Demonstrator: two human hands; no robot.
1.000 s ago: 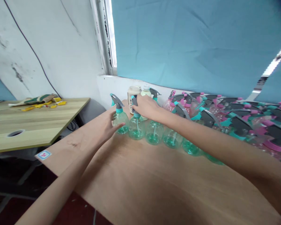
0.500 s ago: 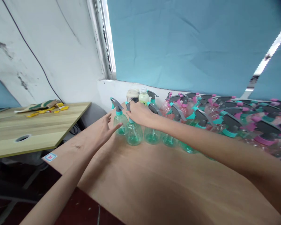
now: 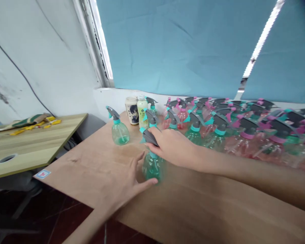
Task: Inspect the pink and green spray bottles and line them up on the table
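My right hand (image 3: 171,145) is closed around the grey trigger head of a green spray bottle (image 3: 151,166), which is clear with a turquoise collar. Beside the bottle's lower left side is my left hand (image 3: 130,183), fingers and thumb spread; whether it touches the bottle I cannot tell. To the left, another green spray bottle (image 3: 120,132) stands alone on the wooden table (image 3: 86,159). Behind my right hand, several more green and pink spray bottles (image 3: 194,125) stand in rows.
A printed paper cup (image 3: 132,110) and a capped bottle with a pale green label (image 3: 142,112) stand near the wall. At left, a second table (image 3: 35,149) bears yellow pieces (image 3: 35,126) and a cloth. Blue sheeting (image 3: 180,51) covers the window.
My right hand has brought the green spray bottle from the row toward me. My left hand has come nearer too, and the view has turned slightly right.
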